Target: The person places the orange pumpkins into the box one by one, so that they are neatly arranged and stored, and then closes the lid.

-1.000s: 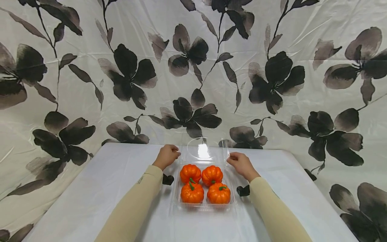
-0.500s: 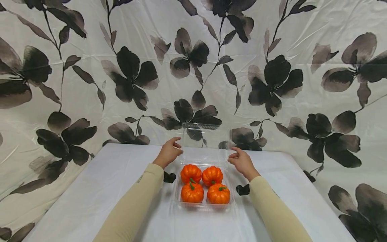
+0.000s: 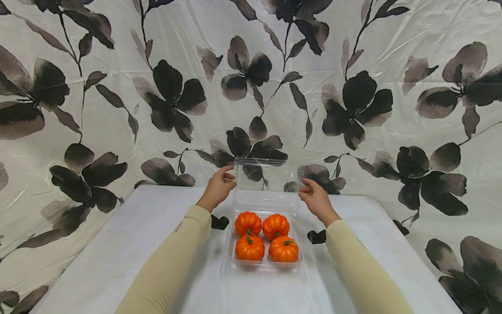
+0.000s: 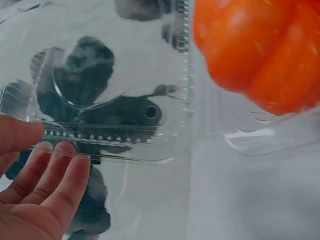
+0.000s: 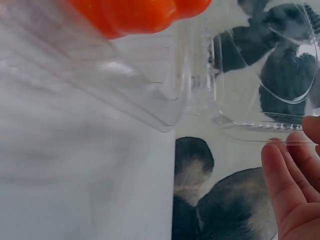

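A clear plastic clamshell container (image 3: 266, 267) sits on the table with several small orange pumpkins (image 3: 249, 248) inside, their stems green. Its hinged lid (image 3: 266, 198) stands raised behind them. On the lid's left side, my left hand (image 3: 218, 187) pinches the rim; in the left wrist view the thumb lies over the edge and the fingers (image 4: 67, 182) under it. My right hand (image 3: 315, 198) grips the opposite side edge, and the right wrist view shows its fingers (image 5: 287, 172) against the rim, with the hand partly cut off by the frame.
A white-covered table (image 3: 157, 235) extends on both sides of the container. Close behind it hangs a pale curtain (image 3: 298, 100) with dark flower prints. Black wrist-worn devices (image 3: 317, 237) jut out below each hand.
The lid has swung up to a more upright angle, and its bright glare is gone. Both hands have risen slightly along its sides. The pumpkins and container base have stayed put.
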Motion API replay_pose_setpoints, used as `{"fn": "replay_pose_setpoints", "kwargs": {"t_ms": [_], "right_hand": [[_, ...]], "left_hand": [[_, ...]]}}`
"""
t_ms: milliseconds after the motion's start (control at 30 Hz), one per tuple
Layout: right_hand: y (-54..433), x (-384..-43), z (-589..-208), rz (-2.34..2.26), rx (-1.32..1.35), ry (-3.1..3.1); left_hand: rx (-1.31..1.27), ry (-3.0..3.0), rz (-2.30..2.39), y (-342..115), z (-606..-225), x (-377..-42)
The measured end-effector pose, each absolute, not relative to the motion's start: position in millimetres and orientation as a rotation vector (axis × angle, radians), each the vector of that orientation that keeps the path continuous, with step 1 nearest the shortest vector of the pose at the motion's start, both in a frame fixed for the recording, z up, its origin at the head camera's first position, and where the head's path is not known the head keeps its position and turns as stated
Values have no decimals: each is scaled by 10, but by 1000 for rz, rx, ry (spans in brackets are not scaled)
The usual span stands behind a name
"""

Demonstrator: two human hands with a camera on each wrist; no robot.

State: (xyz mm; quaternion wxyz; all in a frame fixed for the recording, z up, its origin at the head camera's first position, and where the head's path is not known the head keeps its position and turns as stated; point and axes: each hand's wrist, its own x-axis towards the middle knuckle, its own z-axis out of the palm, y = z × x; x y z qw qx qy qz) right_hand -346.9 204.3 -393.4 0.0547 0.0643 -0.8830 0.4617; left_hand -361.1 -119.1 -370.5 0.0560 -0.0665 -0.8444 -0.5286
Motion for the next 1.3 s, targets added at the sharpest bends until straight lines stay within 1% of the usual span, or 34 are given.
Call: {"fn": "replay_pose_setpoints", "kwargs": {"t_ms": [333,567,867,1300], "right_hand": [[2066,-3422,-3708,1350,240,-2632],[2053,-3401,-3617,1369,266,-2582],[2043,-3345,-3593,1307,234,-2572],[2012,-3273,-3641,1184,279,-2482]], "left_hand": [[-236,-2498,-1594,-1221,-3575,-3592],[-265,-2431,-1643,-1281,-3539,-3562],[-317,-2414,-1594,-1313,-3542,-3483],[-387,-2336,-1487,-1393,-3579,-3403]]}}
